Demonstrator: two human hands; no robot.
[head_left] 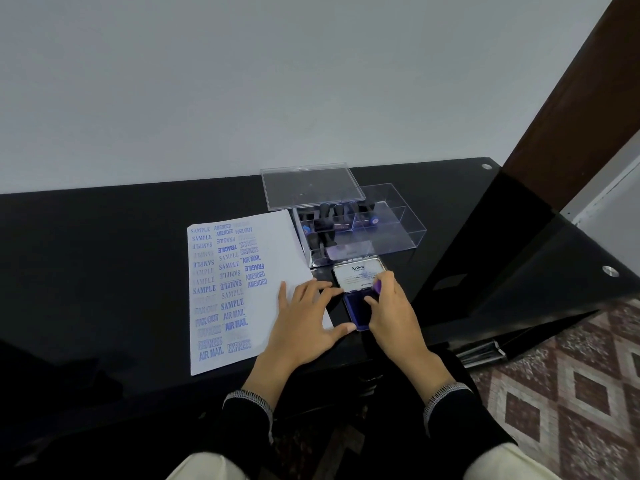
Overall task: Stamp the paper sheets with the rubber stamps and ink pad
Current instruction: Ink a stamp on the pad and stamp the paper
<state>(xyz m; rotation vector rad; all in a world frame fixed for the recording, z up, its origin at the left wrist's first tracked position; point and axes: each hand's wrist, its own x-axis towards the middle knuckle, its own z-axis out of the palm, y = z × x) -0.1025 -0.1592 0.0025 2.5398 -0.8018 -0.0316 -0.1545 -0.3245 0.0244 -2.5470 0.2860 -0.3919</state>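
Note:
A white paper sheet [239,289] covered with several blue stamp prints lies on the black table [104,254]. To its right sits the open ink pad [356,310], its lid [358,273] folded back. My right hand [391,317] grips a rubber stamp [379,286] with a purple end, held down over the dark blue pad. My left hand [304,323] rests flat with spread fingers on the sheet's right edge, fingertips touching the ink pad's left side.
A clear plastic box [360,230] holding several black-handled stamps stands behind the ink pad, its clear lid [311,187] leaning at the back. The table's front edge runs just before my wrists. A patterned floor [571,393] shows at the right.

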